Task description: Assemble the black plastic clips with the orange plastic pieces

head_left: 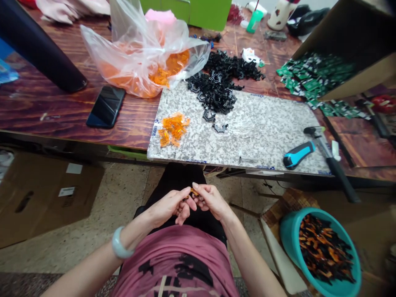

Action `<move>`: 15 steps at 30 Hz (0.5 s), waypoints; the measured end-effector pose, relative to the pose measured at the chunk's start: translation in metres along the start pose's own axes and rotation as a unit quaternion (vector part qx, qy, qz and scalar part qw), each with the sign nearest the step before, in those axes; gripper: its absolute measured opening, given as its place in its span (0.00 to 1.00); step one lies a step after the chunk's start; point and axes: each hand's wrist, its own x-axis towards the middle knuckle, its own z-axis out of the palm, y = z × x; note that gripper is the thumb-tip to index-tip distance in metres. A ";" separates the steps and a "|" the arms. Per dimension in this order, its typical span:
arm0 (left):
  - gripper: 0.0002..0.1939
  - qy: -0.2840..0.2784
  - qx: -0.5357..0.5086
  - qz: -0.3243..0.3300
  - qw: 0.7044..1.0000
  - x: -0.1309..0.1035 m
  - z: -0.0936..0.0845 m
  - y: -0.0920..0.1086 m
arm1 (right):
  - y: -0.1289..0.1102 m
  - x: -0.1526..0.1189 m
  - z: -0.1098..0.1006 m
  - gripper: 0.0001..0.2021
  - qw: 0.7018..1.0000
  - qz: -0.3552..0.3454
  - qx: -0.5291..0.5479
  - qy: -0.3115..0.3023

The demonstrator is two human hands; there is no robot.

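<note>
Over my lap, my left hand (177, 204) and my right hand (212, 200) meet, thumbs and fingers pinched on a small orange and black plastic part (194, 192). Fingers cover most of the part. On the speckled board (198, 144) in front of me lies a small heap of orange plastic pieces (173, 128). A larger pile of black plastic clips (216, 90) spreads behind it, with one black clip (220, 128) lying apart. Thin pale wires or pins (247, 130) lie to the right of that clip.
A plastic bag (130, 70) of orange pieces and a phone (106, 106) are at left. A blue-handled tool (299, 154) and a hammer (332, 161) lie at right. Green circuit boards (312, 78) spill from a box. A teal bucket (289, 231) of orange-black parts stands low right.
</note>
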 end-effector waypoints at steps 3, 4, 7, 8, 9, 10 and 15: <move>0.29 0.007 0.023 0.004 1.000 0.003 -0.003 0.001 | -0.001 0.001 0.000 0.25 0.999 -0.008 -0.034 0.008; 0.29 0.010 0.039 0.007 0.999 0.005 -0.005 0.001 | -0.001 0.001 0.001 0.25 0.999 -0.009 -0.044 0.009; 0.29 0.025 0.095 0.020 0.995 0.006 -0.008 -0.001 | -0.001 0.000 0.001 0.24 0.998 -0.007 -0.059 0.010; 0.28 0.029 0.114 0.025 0.993 0.006 -0.008 -0.003 | 0.000 -0.001 0.001 0.24 0.998 -0.006 -0.056 0.011; 0.28 0.034 0.135 0.033 0.990 0.006 -0.009 -0.005 | 0.001 -0.002 0.002 0.24 0.999 -0.006 -0.051 0.012; 0.27 0.028 0.161 0.036 0.986 0.006 -0.009 -0.008 | 0.003 -0.004 0.002 0.24 0.999 -0.010 -0.046 0.016; 0.28 -0.004 0.222 0.039 0.974 0.022 -0.003 -0.033 | 0.026 -0.013 -0.006 0.25 0.994 -0.068 -0.053 0.074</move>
